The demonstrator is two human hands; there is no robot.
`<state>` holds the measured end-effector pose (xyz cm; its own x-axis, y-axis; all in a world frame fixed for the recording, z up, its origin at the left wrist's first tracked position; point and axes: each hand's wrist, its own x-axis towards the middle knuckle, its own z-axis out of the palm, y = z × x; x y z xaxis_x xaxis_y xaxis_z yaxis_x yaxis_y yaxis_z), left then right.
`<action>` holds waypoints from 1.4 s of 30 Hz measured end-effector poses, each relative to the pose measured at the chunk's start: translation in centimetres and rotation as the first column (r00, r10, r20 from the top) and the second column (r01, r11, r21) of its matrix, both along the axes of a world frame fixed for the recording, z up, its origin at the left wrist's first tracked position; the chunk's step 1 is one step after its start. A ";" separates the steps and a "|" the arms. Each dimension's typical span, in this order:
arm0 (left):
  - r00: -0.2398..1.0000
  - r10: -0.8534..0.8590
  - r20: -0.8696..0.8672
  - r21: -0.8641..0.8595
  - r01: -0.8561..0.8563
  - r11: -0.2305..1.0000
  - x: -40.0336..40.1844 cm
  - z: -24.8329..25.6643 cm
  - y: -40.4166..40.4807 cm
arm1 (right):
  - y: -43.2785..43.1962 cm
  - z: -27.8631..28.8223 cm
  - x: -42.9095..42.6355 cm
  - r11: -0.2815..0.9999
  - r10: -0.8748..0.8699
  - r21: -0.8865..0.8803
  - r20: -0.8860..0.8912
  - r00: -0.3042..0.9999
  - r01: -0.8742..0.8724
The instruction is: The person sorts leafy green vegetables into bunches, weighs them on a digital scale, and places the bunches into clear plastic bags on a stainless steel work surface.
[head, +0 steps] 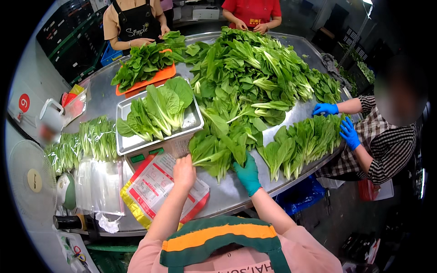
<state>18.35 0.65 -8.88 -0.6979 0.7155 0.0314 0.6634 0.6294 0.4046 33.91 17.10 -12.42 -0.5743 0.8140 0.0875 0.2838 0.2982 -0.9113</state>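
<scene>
My left hand (pixel 184 172), bare, has its fingertips at the pale stalk end of a leafy green (pixel 209 157) at the table's near side. My right hand (pixel 248 174), in a teal glove, reaches against the right side of the same loose bunch, thumb apart from the fingers; leaves hide some fingertips. Beyond both hands rises a large heap of leafy greens (pixel 239 75). Left of it, a metal tray (pixel 159 145) holds several heads of greens and sits on a weighing scale (pixel 138 158). A printed plastic bag (pixel 153 187) lies flat under my left forearm.
Packed greens (pixel 99 136), clear plastic bags (pixel 99 186) and a fan (pixel 32 181) are at left. An orange tray (pixel 146 82) holds greens. At right, a co-worker's blue-gloved hands (pixel 350 133) touch a row of greens (pixel 304 146). Two people stand across the metal table (pixel 225 189).
</scene>
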 end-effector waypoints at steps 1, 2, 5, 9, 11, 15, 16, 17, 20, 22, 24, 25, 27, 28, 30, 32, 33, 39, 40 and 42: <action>1.000 -0.003 0.005 0.002 0.003 1.000 -0.1 -0.6 0.1 | 0.4 0.2 0.1 1.000 -0.003 0.002 0.005 1.000 0.003; 0.979 0.049 0.200 0.286 -0.106 0.952 -0.2 -1.2 0.2 | 1.0 0.4 -0.1 0.998 0.031 -0.056 0.018 0.999 -0.030; 0.553 0.001 0.833 0.347 -0.525 0.777 2.6 -2.2 0.1 | 1.0 0.5 0.2 0.970 0.049 -0.239 -0.011 0.999 -0.051; 0.025 -0.047 0.999 0.054 -0.531 0.846 5.5 -0.8 2.3 | 0.0 1.5 -0.4 0.833 0.150 -0.522 -0.110 0.983 -0.185; -0.018 -0.168 0.986 0.142 -0.445 0.884 5.2 -4.0 1.7 | -1.5 3.0 -0.6 0.646 0.168 -0.716 -0.206 0.964 -0.265; 0.556 -0.395 0.732 0.507 -0.057 0.860 6.2 -0.3 0.6 | -2.4 4.9 1.4 0.748 0.148 -0.614 -0.216 0.965 -0.252; 0.647 -0.429 0.630 0.556 0.010 0.831 6.6 -2.2 -0.2 | -2.5 3.7 2.0 0.807 0.264 -0.463 -0.274 0.925 -0.367; 0.733 -0.444 0.516 0.590 0.072 0.804 6.9 -4.0 -1.1 | -2.7 3.1 2.6 0.830 0.384 -0.299 -0.306 0.871 -0.471; 0.708 -0.420 0.568 0.434 0.176 0.883 6.6 -4.4 -0.3 | -4.2 2.7 3.8 0.626 0.418 -0.562 -0.344 0.841 -0.541; 0.707 -0.428 0.562 0.383 0.236 0.893 6.9 -3.4 -0.5 | -4.4 3.5 3.1 0.629 0.484 -0.550 -0.275 0.831 -0.549; 0.716 -0.452 0.532 0.308 0.334 0.891 6.4 -2.2 0.5 | -3.0 1.0 1.9 0.746 0.576 -0.290 -0.170 0.799 -0.600; 0.711 -0.463 0.529 0.252 0.389 0.886 5.9 -1.3 0.7 | -2.6 0.5 1.6 0.766 0.642 -0.010 -0.036 0.766 -0.643; 0.556 -0.348 0.755 0.193 0.319 0.928 4.9 0.6 1.2 | -2.4 1.2 1.6 0.762 0.433 -0.402 -0.268 0.861 -0.508; -0.026 -0.273 0.962 0.247 -0.347 0.905 5.3 1.2 1.5 | -2.2 2.4 1.2 0.601 0.252 -0.636 -0.423 0.870 -0.483; -0.108 -0.161 0.981 0.111 -0.367 0.923 4.9 2.6 1.2 | -2.4 2.9 1.0 0.302 -0.076 -0.825 -0.521 0.850 -0.478; -0.051 -0.128 0.990 0.104 -0.327 0.939 5.2 3.3 1.2 | -2.6 3.5 1.3 0.318 -0.045 -0.831 -0.495 0.868 -0.457; 0.001 -0.034 0.999 0.034 -0.185 0.982 5.4 2.6 1.2 | -3.1 4.3 1.0 0.327 -0.002 -0.834 -0.470 0.883 -0.443; 0.558 -0.455 0.694 0.278 0.376 0.884 6.0 -1.1 0.7 | -4.0 1.9 0.7 0.508 0.343 -0.789 -0.181 0.922 -0.345; 0.441 -0.236 0.866 0.151 0.220 0.964 5.8 -0.7 1.1 | -4.1 1.1 0.4 0.455 0.149 -0.829 -0.288 0.946 -0.324; 0.154 0.025 0.988 -0.021 -0.025 0.999 5.4 0.7 1.1 | -4.1 0.4 0.4 0.353 -0.099 -0.870 -0.402 0.910 -0.346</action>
<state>23.77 1.74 -8.13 -0.1562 0.6970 -0.6998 -0.3128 0.6371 0.7044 34.33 13.01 -12.01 -0.7842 0.4249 -0.4521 -0.0517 -0.7709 -0.6348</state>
